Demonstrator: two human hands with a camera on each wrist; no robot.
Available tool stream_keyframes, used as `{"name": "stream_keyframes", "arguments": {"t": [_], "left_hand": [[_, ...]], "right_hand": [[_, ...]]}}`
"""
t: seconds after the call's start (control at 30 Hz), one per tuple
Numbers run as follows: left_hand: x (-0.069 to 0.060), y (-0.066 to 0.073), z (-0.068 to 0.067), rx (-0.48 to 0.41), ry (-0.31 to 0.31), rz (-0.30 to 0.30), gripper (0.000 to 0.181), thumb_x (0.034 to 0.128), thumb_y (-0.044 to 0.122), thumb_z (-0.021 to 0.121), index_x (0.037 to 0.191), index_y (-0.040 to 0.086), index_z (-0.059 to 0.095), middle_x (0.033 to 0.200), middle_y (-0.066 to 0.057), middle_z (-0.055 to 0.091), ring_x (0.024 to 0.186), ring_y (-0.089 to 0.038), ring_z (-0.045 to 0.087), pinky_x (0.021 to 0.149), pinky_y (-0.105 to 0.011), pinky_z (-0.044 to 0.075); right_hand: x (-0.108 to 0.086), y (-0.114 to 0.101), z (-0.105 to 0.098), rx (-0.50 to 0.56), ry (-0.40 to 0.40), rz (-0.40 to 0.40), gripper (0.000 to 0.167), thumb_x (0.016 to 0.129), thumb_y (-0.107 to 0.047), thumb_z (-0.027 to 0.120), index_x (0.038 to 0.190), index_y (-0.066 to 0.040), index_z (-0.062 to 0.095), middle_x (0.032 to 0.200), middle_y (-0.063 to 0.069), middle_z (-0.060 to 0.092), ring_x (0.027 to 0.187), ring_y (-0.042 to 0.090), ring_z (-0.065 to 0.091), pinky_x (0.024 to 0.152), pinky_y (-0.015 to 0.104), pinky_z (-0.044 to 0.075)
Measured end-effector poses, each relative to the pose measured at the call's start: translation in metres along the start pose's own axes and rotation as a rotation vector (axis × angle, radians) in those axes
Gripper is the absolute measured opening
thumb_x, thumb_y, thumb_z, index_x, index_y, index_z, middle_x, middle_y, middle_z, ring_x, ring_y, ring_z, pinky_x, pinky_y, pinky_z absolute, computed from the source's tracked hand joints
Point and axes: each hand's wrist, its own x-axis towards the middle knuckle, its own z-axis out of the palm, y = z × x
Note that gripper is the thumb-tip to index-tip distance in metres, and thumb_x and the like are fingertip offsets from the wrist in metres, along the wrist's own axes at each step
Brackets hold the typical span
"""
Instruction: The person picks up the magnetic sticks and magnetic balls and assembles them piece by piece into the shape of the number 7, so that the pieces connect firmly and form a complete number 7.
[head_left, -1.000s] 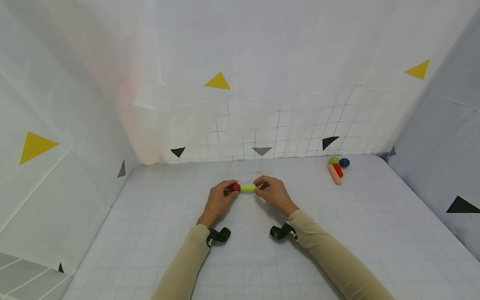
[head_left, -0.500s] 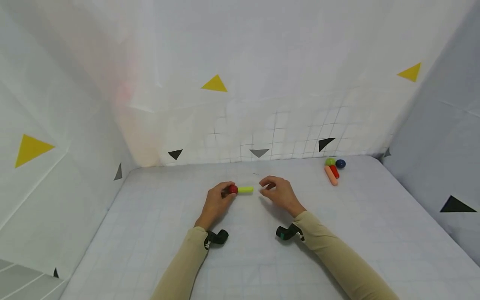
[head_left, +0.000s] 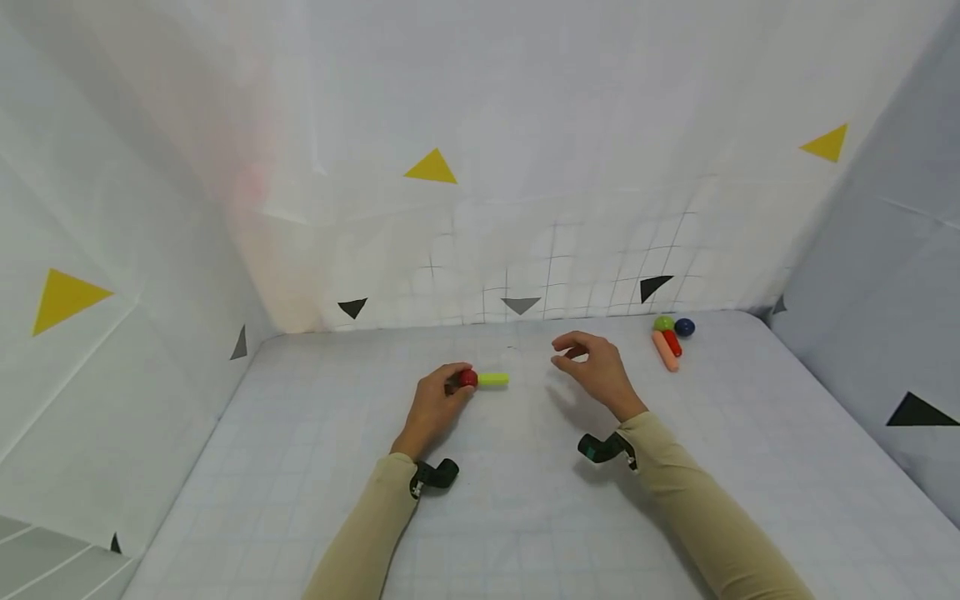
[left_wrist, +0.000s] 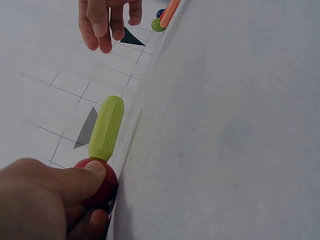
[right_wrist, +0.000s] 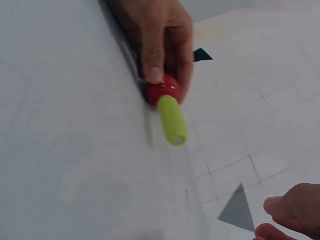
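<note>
The left hand (head_left: 432,410) pinches a red ball (head_left: 468,378) between thumb and fingers. From the ball's right side a yellow-green ribbed stick (head_left: 493,379) points right, its near end against the ball. In the left wrist view the thumb lies on the red ball (left_wrist: 106,186), and the stick (left_wrist: 107,127) stands out beyond it. The right hand (head_left: 597,371) hovers above the table to the right of the stick, fingers loosely bent and parted from the thumb, holding nothing. Its fingertips show at the lower right corner of the right wrist view.
At the table's back right lie a green ball (head_left: 663,323), a dark blue ball (head_left: 685,327), a red stick (head_left: 672,343) and an orange stick (head_left: 665,352), close together. White sheeting with yellow and black triangles (head_left: 431,167) stands behind the white table (head_left: 510,517).
The right hand has let go of the yellow-green stick and moved away to the right. The left hand keeps its hold on the red ball in nearly the same place.
</note>
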Motion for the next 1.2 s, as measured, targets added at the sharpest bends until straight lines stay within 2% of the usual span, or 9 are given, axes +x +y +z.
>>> {"name": "stream_keyframes", "arguments": {"t": [0.23,0.43,0.8,1.2], "left_hand": [[0.0,0.001,0.0,-0.003,0.0,-0.001,0.04,0.0974,0.01,0.076,0.136,0.008,0.066,0.123,-0.006,0.068,0.104,-0.021,0.065,0.093,-0.037,0.054],[-0.001,0.002,-0.001,-0.008,-0.001,0.007,0.04,0.0982,0.01,0.075,0.137,0.008,0.066,0.124,-0.006,0.068,0.104,-0.021,0.065,0.092,-0.038,0.054],[-0.003,0.001,-0.004,-0.014,-0.001,0.009,0.04,0.0979,0.008,0.074,0.137,0.007,0.066,0.125,-0.008,0.068,0.105,-0.022,0.066,0.094,-0.038,0.054],[-0.004,0.003,-0.004,-0.021,-0.005,0.022,0.04,0.0982,0.009,0.074,0.137,0.006,0.065,0.125,-0.008,0.068,0.105,-0.022,0.066,0.093,-0.04,0.054]], "right_hand": [[0.004,0.005,-0.018,0.0,0.03,0.036,0.023,0.094,-0.013,0.079,0.116,-0.007,0.074,0.112,0.013,0.074,0.102,0.032,0.067,0.08,0.045,0.054],[0.006,0.007,-0.029,-0.02,0.043,0.049,0.023,0.095,-0.014,0.078,0.116,-0.005,0.074,0.111,0.013,0.074,0.103,0.033,0.067,0.08,0.045,0.056],[0.01,0.023,-0.049,-0.041,0.038,0.093,0.024,0.098,-0.019,0.077,0.118,-0.007,0.072,0.117,0.012,0.072,0.107,0.032,0.065,0.08,0.044,0.055],[0.011,0.029,-0.067,-0.06,0.037,0.152,0.027,0.098,-0.016,0.075,0.122,-0.003,0.07,0.119,0.018,0.071,0.111,0.036,0.063,0.084,0.047,0.054]]}}
